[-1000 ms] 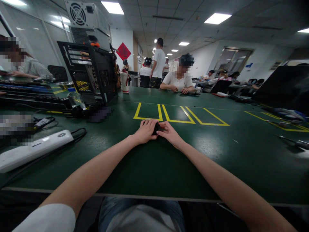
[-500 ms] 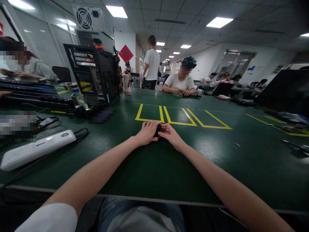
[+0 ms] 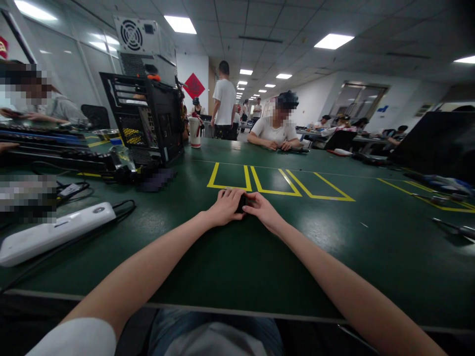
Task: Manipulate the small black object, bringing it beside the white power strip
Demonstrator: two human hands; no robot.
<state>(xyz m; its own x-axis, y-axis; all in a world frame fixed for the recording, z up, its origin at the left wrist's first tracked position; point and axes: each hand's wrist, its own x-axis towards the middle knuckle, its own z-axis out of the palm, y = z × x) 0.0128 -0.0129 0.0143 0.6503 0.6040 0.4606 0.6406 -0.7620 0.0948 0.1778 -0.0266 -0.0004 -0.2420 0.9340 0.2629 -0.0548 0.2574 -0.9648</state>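
Observation:
A small black object (image 3: 242,202) rests on or just above the green table (image 3: 237,267), mostly hidden by my hands; its kind does not show. From the left, my left hand (image 3: 227,206) is closed over it, fingers across its top and thumb at the near side. My right hand (image 3: 262,207) grips its right side between thumb and fingers. Just beyond my fingers lie yellow tape outlines (image 3: 274,193) on the tabletop.
To the left are a white power strip (image 3: 59,232) with a black cable and an open black computer case (image 3: 148,116). A paper cup (image 3: 195,131) stands behind. A screwdriver-like tool (image 3: 454,227) lies far right. Across the table sits a person (image 3: 274,129) in a headset.
The view has shifted slightly, so the scene sits a little lower. Both hands keep their hold on the black object. The standing person in the background appears farther left.

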